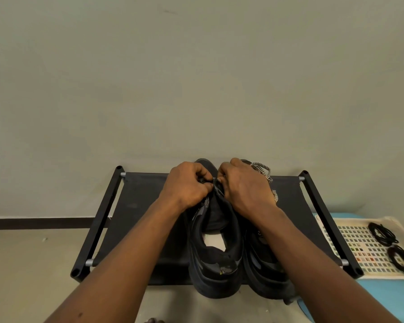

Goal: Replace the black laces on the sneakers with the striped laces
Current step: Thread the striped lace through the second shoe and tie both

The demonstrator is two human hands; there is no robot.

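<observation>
Two black sneakers stand side by side on a black shoe rack [145, 206], heels toward me. On the left sneaker [216, 257] both hands work at the front eyelets. My left hand [187, 185] has its fingers curled and pinches something dark at the eyelets, which I cannot make out. My right hand [245, 185] pinches the same spot from the other side. The right sneaker [266, 271] lies partly under my right forearm. A black-and-white striped lace [262, 170] loops out beyond my right hand. Two coiled black laces [383, 233] [402, 259] lie on a mat at the right.
The rack stands against a plain wall, with black side bars [98, 220] [329, 224] at left and right. The patterned cream mat [359, 248] rests on a light blue surface [383, 299] to the right. Beige floor lies left of the rack.
</observation>
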